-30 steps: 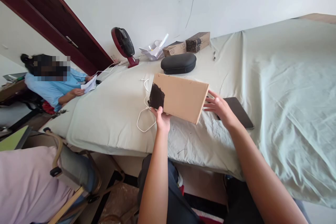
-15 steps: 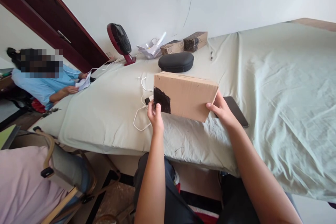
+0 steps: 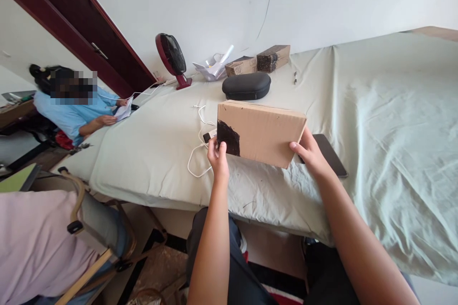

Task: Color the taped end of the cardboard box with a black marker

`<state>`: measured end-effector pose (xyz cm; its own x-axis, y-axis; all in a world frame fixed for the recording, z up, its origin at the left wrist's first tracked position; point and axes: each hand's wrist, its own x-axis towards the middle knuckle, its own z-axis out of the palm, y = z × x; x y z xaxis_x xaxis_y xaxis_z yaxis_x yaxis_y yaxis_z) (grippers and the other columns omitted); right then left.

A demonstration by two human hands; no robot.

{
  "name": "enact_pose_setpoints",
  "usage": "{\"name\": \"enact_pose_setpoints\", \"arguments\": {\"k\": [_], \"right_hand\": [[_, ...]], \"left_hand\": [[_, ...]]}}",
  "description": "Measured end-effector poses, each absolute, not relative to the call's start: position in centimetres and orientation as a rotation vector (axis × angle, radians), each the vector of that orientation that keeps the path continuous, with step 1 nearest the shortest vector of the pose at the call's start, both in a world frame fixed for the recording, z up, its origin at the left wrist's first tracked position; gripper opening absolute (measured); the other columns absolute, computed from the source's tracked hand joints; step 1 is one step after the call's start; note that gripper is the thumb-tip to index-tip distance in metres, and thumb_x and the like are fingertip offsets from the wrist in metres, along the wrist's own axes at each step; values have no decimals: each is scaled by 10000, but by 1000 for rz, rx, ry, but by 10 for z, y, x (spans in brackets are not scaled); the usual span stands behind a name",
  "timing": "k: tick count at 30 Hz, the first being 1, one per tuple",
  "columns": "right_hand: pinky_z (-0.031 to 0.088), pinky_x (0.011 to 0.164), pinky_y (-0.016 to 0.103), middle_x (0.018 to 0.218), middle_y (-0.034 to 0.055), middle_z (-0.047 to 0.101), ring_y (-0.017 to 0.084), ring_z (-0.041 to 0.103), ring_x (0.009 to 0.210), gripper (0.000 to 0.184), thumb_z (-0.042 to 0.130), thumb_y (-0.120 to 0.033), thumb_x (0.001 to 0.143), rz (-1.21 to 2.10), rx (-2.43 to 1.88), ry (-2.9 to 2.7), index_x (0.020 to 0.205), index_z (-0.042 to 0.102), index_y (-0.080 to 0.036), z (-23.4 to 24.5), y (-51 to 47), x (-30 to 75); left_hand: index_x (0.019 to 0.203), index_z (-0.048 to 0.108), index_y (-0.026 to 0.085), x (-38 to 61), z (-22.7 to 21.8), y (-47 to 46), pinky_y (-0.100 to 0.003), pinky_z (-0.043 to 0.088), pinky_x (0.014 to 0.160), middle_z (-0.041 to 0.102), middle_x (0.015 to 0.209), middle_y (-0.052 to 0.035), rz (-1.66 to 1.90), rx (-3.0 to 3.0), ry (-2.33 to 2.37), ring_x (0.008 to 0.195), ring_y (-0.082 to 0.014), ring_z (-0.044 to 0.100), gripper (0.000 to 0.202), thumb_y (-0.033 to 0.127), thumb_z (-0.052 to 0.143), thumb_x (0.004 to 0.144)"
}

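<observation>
Between my two hands is a flat brown cardboard box [image 3: 263,133], tilted so its broad face is toward me. A black scribbled patch covers its lower left corner. My left hand [image 3: 218,159] grips that corner, thumb on the front face and fingers behind. My right hand [image 3: 307,152] holds the right edge with the thumb in front; its other fingers are partly hidden behind the box. A dark flat tablet-like object [image 3: 329,156] lies on the cloth beside my right hand. Near my left hand are a white cable [image 3: 189,164] and a small black-and-white plug [image 3: 208,136].
A black zip case [image 3: 246,86] lies beyond the box on the cloth-covered table [image 3: 143,152]. Behind it are two smaller cardboard boxes [image 3: 274,58], a clear plastic basket [image 3: 213,70] and a red fan [image 3: 173,59]. A person in blue [image 3: 71,114] holds papers at left; a chair [image 3: 96,214] stands nearer.
The view has shifted slightly, so the whole scene sits a little further right. My hands keep the same hold on the box.
</observation>
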<state>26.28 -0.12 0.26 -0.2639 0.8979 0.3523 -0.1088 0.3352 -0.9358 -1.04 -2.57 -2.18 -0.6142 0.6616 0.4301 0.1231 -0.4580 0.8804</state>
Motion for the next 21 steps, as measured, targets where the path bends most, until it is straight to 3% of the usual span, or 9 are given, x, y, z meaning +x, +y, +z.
{"name": "enact_pose_setpoints", "arguments": {"k": [4, 9, 16, 21], "right_hand": [[540, 1135, 566, 1736, 61, 435, 412, 533, 1484, 982, 748, -666, 907, 1142, -746, -1523, 1730, 271, -425, 2, 0, 262], [537, 1125, 605, 1722, 79, 452, 412, 579, 1430, 1029, 749, -715, 879, 1078, -770, -1561, 1736, 259, -422, -3, 2, 262], [568, 1087, 593, 1688, 155, 470, 411, 609, 1398, 1136, 743, -766, 856, 940, -830, -1682, 1760, 187, -362, -14, 5, 264], [594, 1069, 570, 1615, 204, 528, 416, 648, 1344, 1191, 759, -760, 845, 750, -752, -1742, 1770, 169, -296, -15, 5, 264]], "left_hand": [[1092, 700, 204, -10, -24, -24, -369, 565, 940, 741, 1068, -94, 2143, 1162, 1399, 1024, -239, 705, 588, 724, 748, 823], [1215, 652, 216, -7, -26, -25, -388, 549, 1020, 720, 1239, -127, 2165, 1223, 1520, 1169, -261, 693, 585, 678, 722, 864], [999, 680, 186, -5, -30, -24, -396, 537, 921, 733, 995, -108, 2180, 1223, 1743, 981, -252, 692, 512, 628, 427, 1045], [965, 668, 190, -3, -34, -23, -408, 519, 935, 734, 990, -129, 2187, 1235, 1836, 980, -259, 685, 528, 615, 373, 1073]]}}
